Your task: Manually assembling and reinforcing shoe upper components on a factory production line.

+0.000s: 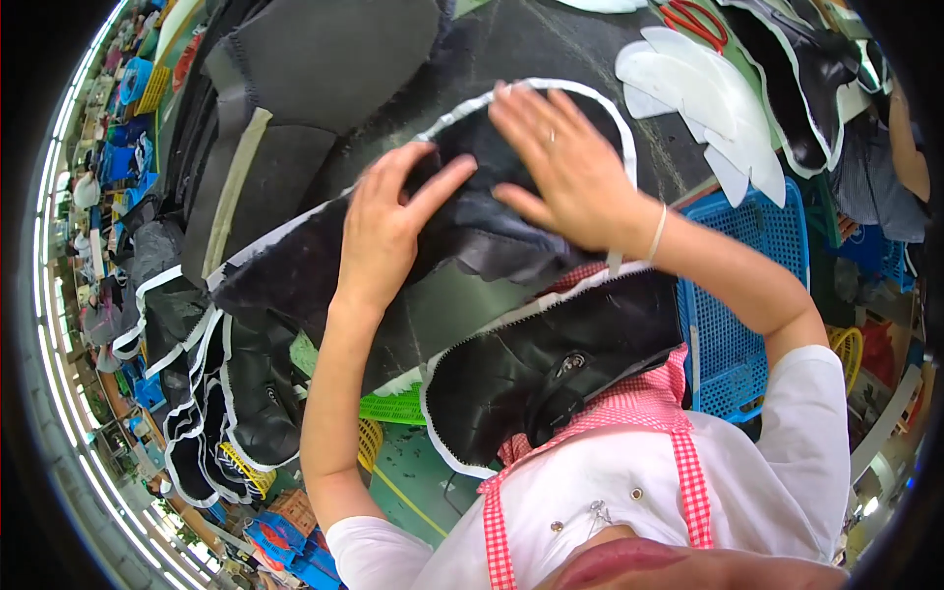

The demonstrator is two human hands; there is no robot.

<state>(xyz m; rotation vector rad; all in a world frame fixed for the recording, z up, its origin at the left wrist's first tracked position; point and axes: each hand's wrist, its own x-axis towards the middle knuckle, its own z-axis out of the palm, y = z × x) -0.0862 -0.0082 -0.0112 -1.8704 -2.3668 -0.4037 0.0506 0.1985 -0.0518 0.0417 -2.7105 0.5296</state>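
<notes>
A black boot upper (457,211) with white edging lies on the dark work surface in front of me, its inner side partly showing. My left hand (385,221) rests on its left half, thumb spread away from the fingers. Flat on the right part, near the curved white edge, lies my right hand (570,167), with fingers stretched and thumb apart. Parts of the upper are hidden beneath both hands. Closer to me, a second black boot upper (560,344) with a zigzag-cut white edge lies over my red checked apron (644,408).
Large dark sheets (324,69) lie at the far left. White cut pieces (703,93) are stacked at the far right beside red-handled scissors (696,22). Another upper (787,88) lies beyond them. A blue basket (733,334) stands right; several uppers (256,393) hang left. Someone's arm (910,147) shows at right.
</notes>
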